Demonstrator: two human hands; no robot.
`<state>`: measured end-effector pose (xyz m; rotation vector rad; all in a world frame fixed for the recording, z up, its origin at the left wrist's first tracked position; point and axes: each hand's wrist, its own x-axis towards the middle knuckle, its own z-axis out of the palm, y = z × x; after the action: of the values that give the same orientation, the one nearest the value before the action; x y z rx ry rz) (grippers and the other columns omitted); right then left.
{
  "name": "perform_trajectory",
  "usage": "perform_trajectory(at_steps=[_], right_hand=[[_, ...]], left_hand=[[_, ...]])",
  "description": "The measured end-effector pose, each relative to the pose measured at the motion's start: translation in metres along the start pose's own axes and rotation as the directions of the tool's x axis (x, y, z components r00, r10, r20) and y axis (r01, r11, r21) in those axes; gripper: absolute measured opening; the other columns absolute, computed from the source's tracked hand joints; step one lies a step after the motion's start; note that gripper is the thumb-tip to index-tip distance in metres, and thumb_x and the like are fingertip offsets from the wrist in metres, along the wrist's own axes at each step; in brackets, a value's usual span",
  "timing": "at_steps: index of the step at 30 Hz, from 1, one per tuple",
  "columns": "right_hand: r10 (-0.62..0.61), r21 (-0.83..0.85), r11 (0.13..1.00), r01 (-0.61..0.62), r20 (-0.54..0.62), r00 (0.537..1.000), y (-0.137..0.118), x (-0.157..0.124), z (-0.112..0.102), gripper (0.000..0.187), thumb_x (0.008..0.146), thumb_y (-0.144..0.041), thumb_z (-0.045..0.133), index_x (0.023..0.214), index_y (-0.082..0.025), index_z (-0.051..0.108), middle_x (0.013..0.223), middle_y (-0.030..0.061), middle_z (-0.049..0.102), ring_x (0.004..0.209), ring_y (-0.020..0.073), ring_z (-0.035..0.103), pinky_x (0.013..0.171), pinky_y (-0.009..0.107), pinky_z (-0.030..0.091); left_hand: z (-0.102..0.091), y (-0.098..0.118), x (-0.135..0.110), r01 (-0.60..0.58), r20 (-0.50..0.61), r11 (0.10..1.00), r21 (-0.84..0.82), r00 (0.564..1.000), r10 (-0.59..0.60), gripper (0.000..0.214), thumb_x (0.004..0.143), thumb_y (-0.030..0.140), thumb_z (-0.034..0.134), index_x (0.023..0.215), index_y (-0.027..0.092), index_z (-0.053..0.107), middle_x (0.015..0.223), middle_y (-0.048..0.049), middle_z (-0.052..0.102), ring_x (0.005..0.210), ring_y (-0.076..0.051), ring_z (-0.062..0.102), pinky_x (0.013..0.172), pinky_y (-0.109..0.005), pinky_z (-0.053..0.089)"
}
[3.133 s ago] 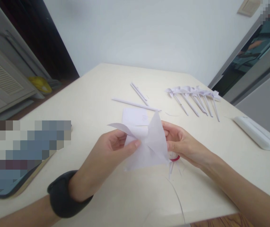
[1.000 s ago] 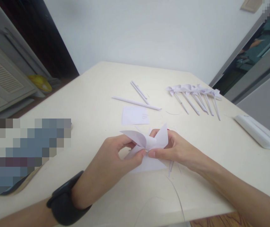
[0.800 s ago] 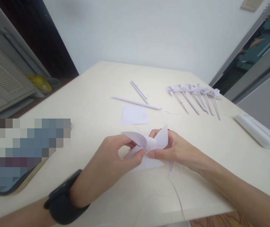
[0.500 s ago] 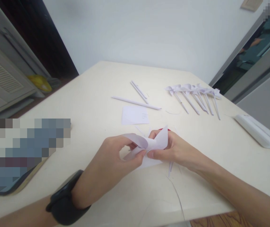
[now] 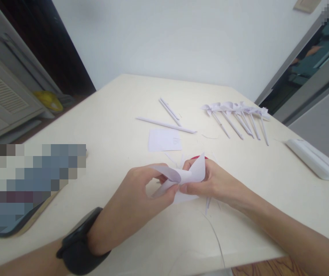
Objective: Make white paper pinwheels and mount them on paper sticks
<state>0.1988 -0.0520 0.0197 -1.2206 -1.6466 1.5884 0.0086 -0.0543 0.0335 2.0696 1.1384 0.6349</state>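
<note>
A white paper pinwheel head [image 5: 187,177], its corners curled toward the middle, is held between both hands above the near part of the table. My left hand [image 5: 147,188], with a black watch [image 5: 82,241] at the wrist, pinches the paper's left side between thumb and fingers. My right hand [image 5: 210,178] grips its right side, thumb tip close to the centre. The two thumbs almost meet there. Part of a red object [image 5: 200,157] shows behind my right fingers; its kind is hidden. Fingertips under the paper are out of sight.
Several finished paper pinwheels [image 5: 239,115] lie in a row at the back right. Rolled paper sticks [image 5: 166,125] and a paper square [image 5: 164,140] lie ahead. A thin wire [image 5: 217,237] curves toward the near edge. A white packet [image 5: 315,161] rests at right.
Both hands stay nearly in place, still holding the paper. The curled left flap has shifted slightly under my left fingers.
</note>
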Motion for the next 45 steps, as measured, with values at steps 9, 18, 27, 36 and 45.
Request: perform_trajectory(at_steps=[9, 18, 27, 36, 45], right_hand=[[-0.003, 0.028, 1.0, 0.003, -0.004, 1.0, -0.002, -0.002, 0.003, 0.014, 0.07, -0.021, 0.069, 0.077, -0.019, 0.058, 0.067, -0.0048, 0.054, 0.059, 0.0083, 0.05, 0.051, 0.019, 0.033], [0.007, 0.138, 0.99, -0.01, 0.028, 1.0, -0.01, -0.006, 0.003, 0.02, 0.071, -0.023, 0.07, 0.088, -0.02, 0.06, 0.078, -0.002, 0.059, 0.068, 0.0108, 0.055, 0.058, 0.02, 0.04], [-0.189, -0.219, 0.963, 0.154, -0.147, 0.971, -0.005, -0.005, 0.01, 0.026, 0.076, -0.033, 0.064, 0.095, -0.02, 0.051, 0.087, 0.0024, 0.055, 0.073, 0.0146, 0.052, 0.061, 0.026, 0.044], [-0.82, -0.915, 0.193, 0.356, 0.049, 0.571, -0.002, -0.026, 0.035, 0.029, 0.082, -0.036, 0.06, 0.104, -0.019, 0.053, 0.096, 0.0068, 0.054, 0.085, 0.0197, 0.048, 0.077, 0.039, 0.035], [-0.798, -0.922, 0.117, 0.369, 0.134, 0.588, 0.002, -0.019, 0.046, 0.013, 0.084, -0.009, 0.053, 0.078, -0.018, 0.061, 0.08, -0.0006, 0.063, 0.068, 0.0124, 0.048, 0.069, 0.034, 0.032]], left_hand=[[0.0, -0.006, -0.001, 0.015, 0.032, 0.995, -0.096, 0.999, -0.012, 0.01, 0.08, 0.018, 0.054, 0.081, 0.021, 0.064, 0.08, 0.0025, 0.065, 0.079, -0.016, 0.06, 0.076, -0.027, 0.047], [0.001, -0.013, 0.0, 0.198, 0.185, 0.799, -0.567, 0.977, -0.111, 0.025, 0.083, 0.021, 0.057, 0.106, 0.026, 0.066, 0.107, 0.0008, 0.069, 0.098, -0.018, 0.062, 0.087, -0.029, 0.049], [-0.001, -0.007, 0.003, 0.302, 0.205, 0.662, -0.686, 0.953, -0.222, 0.022, 0.08, 0.021, 0.06, 0.1, 0.023, 0.069, 0.1, -0.0029, 0.072, 0.086, -0.02, 0.067, 0.076, -0.031, 0.053], [-0.001, -0.013, 0.005, 0.223, 0.043, 0.801, -0.556, 0.97, -0.24, 0.019, 0.082, 0.027, 0.057, 0.097, 0.018, 0.065, 0.095, -0.004, 0.072, 0.088, -0.022, 0.066, 0.072, -0.03, 0.053], [0.001, -0.011, 0.005, 0.172, -0.004, 0.839, -0.516, 0.979, -0.203, 0.017, 0.081, 0.025, 0.057, 0.095, 0.018, 0.065, 0.094, -0.0029, 0.073, 0.089, -0.021, 0.066, 0.075, -0.028, 0.053]])
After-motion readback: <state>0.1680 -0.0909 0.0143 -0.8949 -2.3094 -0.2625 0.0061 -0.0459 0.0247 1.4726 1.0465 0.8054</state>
